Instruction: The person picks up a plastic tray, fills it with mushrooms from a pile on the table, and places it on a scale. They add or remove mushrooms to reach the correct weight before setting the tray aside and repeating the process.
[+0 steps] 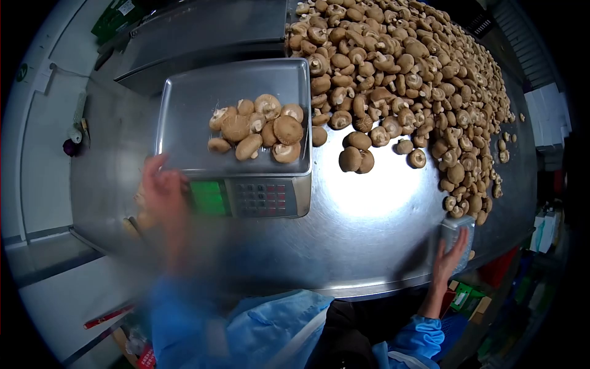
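My left hand [166, 190] is smeared by motion beside the front left corner of a weighing scale [301, 197]; its grip cannot be made out. Several brown shiitake mushrooms [236, 128] lie on the scale's steel pan [190, 111], mostly toward its right side. The green display [209, 197] is lit, its digits too blurred to read. At the table's front right, my right hand [450, 255] has thumb and fingers against a clear plastic container [458, 230], partly hidden by the hand. Blurred pale brown shapes [145, 219] sit just left of my left hand.
A large heap of shiitake mushrooms [418, 80] covers the back right of the steel table [369, 246], with several loose ones [350, 158] at its near edge. A raised steel surface [209, 31] stands behind the scale. Boxes [467, 298] are below the right edge.
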Demonstrator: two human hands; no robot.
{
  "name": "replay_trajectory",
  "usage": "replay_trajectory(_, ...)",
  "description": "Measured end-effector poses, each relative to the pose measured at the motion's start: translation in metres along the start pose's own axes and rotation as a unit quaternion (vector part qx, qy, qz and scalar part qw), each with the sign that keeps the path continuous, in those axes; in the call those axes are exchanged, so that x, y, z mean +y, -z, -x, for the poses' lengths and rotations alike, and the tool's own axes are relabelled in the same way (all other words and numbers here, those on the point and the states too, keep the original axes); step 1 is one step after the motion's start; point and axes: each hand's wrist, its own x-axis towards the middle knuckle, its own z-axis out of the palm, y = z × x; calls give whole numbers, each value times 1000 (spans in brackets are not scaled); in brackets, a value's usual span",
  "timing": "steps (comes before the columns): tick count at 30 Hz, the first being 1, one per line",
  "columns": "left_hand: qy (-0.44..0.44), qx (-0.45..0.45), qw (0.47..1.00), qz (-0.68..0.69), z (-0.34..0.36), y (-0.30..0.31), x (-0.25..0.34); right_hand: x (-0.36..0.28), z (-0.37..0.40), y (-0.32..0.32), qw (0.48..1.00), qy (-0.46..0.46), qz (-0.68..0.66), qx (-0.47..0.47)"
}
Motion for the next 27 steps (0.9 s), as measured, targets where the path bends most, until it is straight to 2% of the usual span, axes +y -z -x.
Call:
replay_trajectory(2,-24,-32,999,17,10,-4,-10,66,14,8,998,-53,43,-14)
replay_trajectory(4,-78,-67,994,37,21,-22,-22,93,31,14,995,-86,50,-24)
replay_trajectory(6,-31,-109,984,135,49,-48,13,104,40,22,995,-97,23,-30)
replay_trajectory(10,61,-273,958,64,99,-78,49,118,43,27,991,-121,-32,-54)
replay_trajectory(13,-101,-348,932,1,124,-95,50,119,32,30,990,-117,-63,-49)
replay_trajectory(16,-151,-364,919,0,138,-106,61,105,20,40,990,-113,-46,-65)
replay_trajectory(22,-101,-380,919,43,156,-125,70,95,16,49,990,-121,9,-72)
replay_trajectory(27,-118,-385,913,68,163,-143,90,92,13,54,988,-133,53,-62)
